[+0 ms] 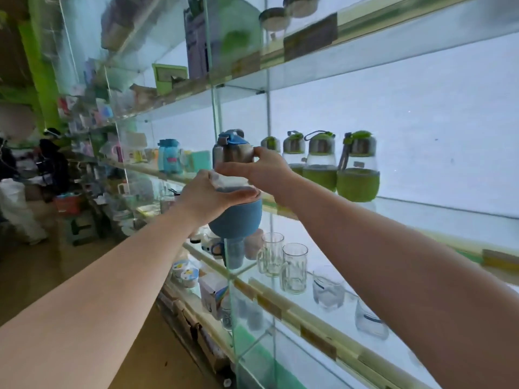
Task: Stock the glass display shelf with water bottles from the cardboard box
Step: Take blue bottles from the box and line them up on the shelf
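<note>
Blue bottle held in mid-air in front of the glass shelf, level with the row of green bottles already standing there. The left hand wraps the clear middle of the body, just above the blue sleeve; the right hand pinches the steel cap from the side. Both grips are closed on the bottle. The clear body looks like glass, so probably fragile, smooth and slippery, and light if empty; the sleeve offers the surest hold, while the cap serves only to steady or turn. The shelf is glass too, so setting down calls for a gentle, upright placement. The cardboard box is out of view.
</note>
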Available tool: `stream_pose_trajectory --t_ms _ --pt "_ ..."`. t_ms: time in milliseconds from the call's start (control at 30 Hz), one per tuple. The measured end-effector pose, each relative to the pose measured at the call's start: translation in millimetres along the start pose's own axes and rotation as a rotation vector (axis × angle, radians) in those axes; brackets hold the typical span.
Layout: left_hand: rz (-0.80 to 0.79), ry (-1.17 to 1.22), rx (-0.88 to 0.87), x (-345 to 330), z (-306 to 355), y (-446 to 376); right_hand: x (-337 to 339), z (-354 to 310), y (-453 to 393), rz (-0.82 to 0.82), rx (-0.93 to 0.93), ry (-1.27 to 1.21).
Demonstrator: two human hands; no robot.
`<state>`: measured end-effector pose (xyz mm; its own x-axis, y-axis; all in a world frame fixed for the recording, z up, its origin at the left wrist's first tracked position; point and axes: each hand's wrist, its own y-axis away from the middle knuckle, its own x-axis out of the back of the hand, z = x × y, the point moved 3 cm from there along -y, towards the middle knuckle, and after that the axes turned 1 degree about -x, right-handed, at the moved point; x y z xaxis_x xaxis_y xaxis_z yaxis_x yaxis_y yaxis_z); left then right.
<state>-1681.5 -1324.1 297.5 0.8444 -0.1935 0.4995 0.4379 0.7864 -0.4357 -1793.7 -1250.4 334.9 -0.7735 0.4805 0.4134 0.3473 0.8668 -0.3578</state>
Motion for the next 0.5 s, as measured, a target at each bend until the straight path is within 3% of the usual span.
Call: stream_pose_trajectory --t_ms 333,500 --pt "-0.184 0.165 -0.138 -93.1 86.4 -37.3 116.9 16.8 1.5 0.251 -0.081 0.157" --pt "-0.245 0.232 -0.150 -131.7 108.5 -54.8 155.4 27.0 2.4 0.295 -0.126 0.157"
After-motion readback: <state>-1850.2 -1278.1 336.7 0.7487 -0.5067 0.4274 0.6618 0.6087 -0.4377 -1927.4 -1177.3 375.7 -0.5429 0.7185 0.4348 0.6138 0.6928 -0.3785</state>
